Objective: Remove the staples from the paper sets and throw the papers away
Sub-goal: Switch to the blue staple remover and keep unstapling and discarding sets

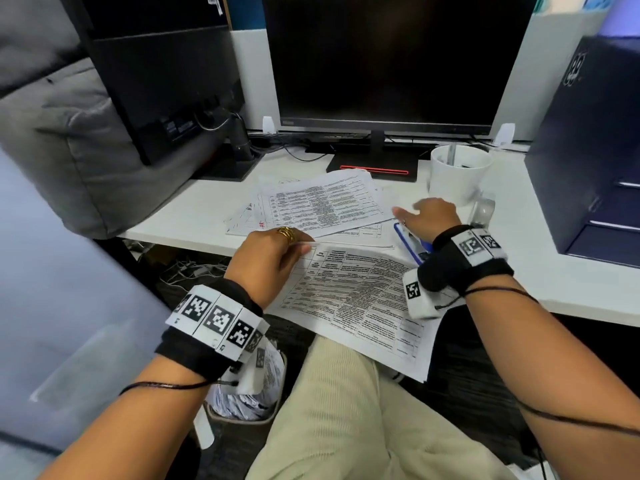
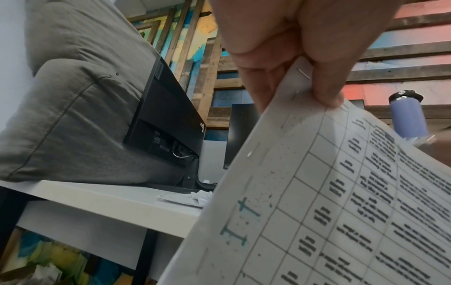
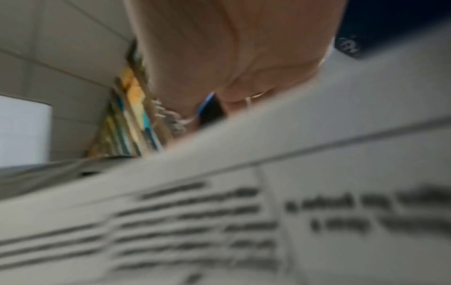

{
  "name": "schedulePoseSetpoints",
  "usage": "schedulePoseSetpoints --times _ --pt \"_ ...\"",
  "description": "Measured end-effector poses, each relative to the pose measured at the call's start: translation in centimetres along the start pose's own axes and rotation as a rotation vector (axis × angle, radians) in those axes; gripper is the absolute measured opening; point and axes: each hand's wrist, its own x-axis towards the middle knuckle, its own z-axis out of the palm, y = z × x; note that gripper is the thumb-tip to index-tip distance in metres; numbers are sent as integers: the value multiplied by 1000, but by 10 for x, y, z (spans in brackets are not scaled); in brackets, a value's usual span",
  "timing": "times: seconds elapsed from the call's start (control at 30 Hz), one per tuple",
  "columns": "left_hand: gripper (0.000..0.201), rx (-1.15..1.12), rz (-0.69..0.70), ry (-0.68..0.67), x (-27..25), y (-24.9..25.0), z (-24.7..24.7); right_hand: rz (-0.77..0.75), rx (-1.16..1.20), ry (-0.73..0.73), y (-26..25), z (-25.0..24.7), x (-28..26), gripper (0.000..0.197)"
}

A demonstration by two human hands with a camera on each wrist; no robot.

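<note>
White desk under a dark monitor is where we sit, with a loose pile of printed paper sets waiting on it. Our left hand pinches the corner of one paper set that hangs off the desk edge over our lap; its staple sits beside the thumb, not yet pulled. Our right hand reaches over a blue stapler-like tool, fingers spread, gripping nothing we can see. Below, the bin already holds papers, so we judge ourselves partway through.
</note>
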Motion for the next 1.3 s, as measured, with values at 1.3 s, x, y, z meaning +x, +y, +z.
schedulePoseSetpoints --times 1.3 --pt "38 57 127 455 -15 -62 -53 -876 905 415 -84 61 -54 22"
